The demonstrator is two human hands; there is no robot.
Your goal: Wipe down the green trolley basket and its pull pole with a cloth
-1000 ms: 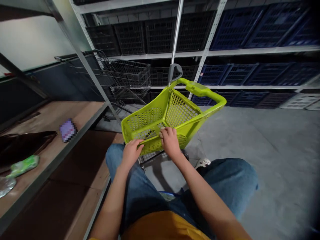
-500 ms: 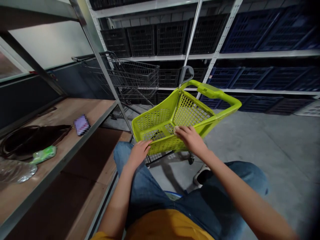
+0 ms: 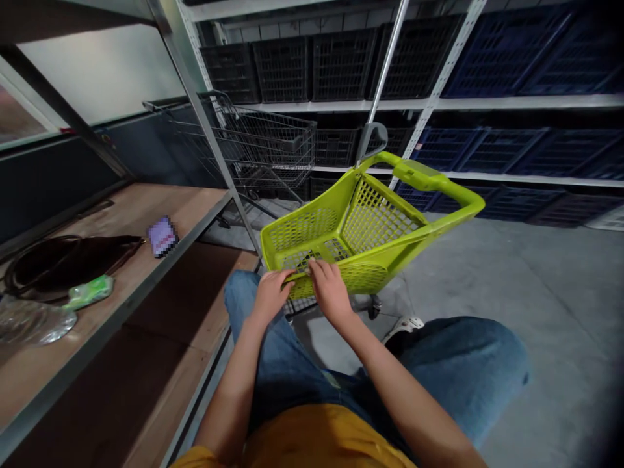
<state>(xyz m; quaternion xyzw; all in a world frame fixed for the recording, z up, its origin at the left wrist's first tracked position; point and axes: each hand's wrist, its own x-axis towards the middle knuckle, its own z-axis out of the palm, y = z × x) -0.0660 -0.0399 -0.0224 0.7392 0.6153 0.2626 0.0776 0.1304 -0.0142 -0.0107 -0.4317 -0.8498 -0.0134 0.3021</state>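
Observation:
A lime-green plastic shopping cart (image 3: 361, 270) stands in front of my knees, its latticed basket tilted in view. My left hand (image 3: 273, 296) grips the near rim close to the cart's left end, fingers hooked over the edge. Just right of it, my right hand (image 3: 331, 291) is bent over the same rim, fingers closed on a small whitish cloth that is mostly hidden beneath them. The cart's green handle (image 3: 439, 182) rises at the upper right.
On the wooden shelf (image 3: 195, 195) at left lie a phone (image 3: 162, 236), a dark bag (image 3: 88, 257), a green packet (image 3: 90, 292) and clear plastic (image 3: 39, 322). Behind the cart are a grey wire cart (image 3: 277, 140) and racks of black crates (image 3: 344, 65) and blue crates (image 3: 507, 153).
My right hand has slid left along the cart's near rim, with the whitish cloth, and is now close to my left hand. The left hand stays on the rim. The view has shifted slightly.

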